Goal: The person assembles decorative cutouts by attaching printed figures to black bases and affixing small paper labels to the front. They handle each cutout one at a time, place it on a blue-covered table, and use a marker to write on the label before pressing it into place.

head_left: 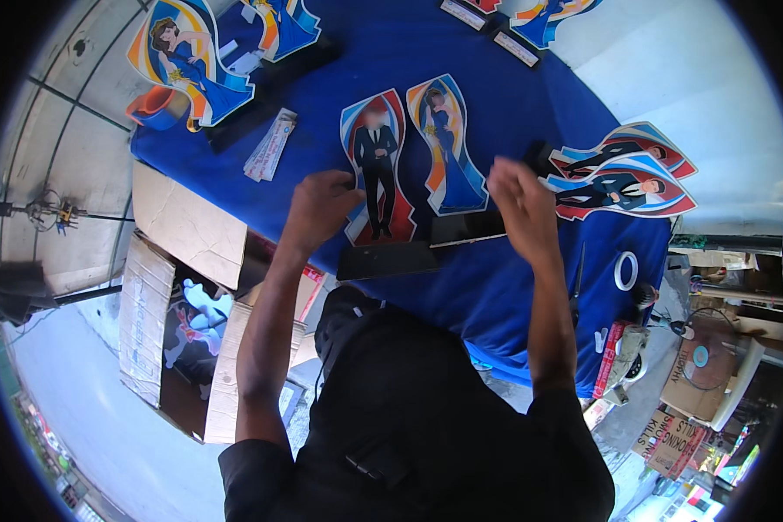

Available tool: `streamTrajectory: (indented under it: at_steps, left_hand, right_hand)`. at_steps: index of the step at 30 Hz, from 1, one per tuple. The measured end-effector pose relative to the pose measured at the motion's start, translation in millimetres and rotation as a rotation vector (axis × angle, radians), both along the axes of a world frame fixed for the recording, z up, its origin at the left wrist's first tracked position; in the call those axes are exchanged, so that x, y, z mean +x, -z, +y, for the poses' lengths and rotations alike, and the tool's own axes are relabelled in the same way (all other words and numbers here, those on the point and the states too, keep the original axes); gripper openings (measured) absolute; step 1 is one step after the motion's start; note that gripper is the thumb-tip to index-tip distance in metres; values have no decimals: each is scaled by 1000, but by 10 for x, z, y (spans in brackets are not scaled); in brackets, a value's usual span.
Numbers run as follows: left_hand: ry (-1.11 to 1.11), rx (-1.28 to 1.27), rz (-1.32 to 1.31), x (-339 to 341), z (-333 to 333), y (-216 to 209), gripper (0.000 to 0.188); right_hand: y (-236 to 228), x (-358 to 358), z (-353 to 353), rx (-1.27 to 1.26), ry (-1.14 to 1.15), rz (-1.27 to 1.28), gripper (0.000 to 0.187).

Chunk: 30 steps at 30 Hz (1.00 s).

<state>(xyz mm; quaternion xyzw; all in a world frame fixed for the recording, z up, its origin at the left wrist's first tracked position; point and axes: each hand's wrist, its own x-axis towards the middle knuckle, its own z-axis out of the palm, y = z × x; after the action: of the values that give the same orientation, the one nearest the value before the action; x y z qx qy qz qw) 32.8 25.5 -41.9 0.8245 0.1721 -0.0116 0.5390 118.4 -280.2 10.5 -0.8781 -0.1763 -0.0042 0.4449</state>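
Two flat, figure-printed cutouts are in front of me on the blue cloth: a suited-man cutout (377,170) with red and blue swirls and a blue-gown cutout (446,143) to its right. Black bases (388,260) are at their lower ends; whether they are joined, I cannot tell. My left hand (320,207) is by the man cutout's left edge, its fingers bent and slightly apart; contact is unclear. Beside the gown cutout's lower right edge, my right hand (525,210) has its fingers loosely extended, somewhat blurred. Neither hand visibly holds anything.
Two suited-man cutouts (622,187) overlap at the right. Another gown cutout (191,65) stands at the far left, near printed strips (271,146). A white tape roll (625,271) lies near the right edge. An open cardboard box (187,209) is below left.
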Motion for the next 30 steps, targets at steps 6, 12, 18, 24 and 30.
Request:
streamTrajectory:
  at_steps: [6, 12, 18, 24, 30]
  left_hand:
    - [-306, -103, -131, -459, 457, -8, 32]
    - [-590, -49, -96, -1101, 919, 153, 26]
    - [-614, -100, -214, -1282, 904, 230, 29]
    - [-539, -97, -239, -1282, 996, 149, 27]
    - [-452, -28, -302, -1293, 981, 64, 28]
  right_hand:
    - [59, -1208, -652, -219, -485, 852, 23]
    - [1038, -2266, -1137, -757, -580, 712, 19]
    - [2302, -2816, -1198, -234, -340, 400, 27]
    - [2557, -2866, -866, -512, -68, 364, 28]
    - [2266, -2854, -627, -836, -43, 361, 26]
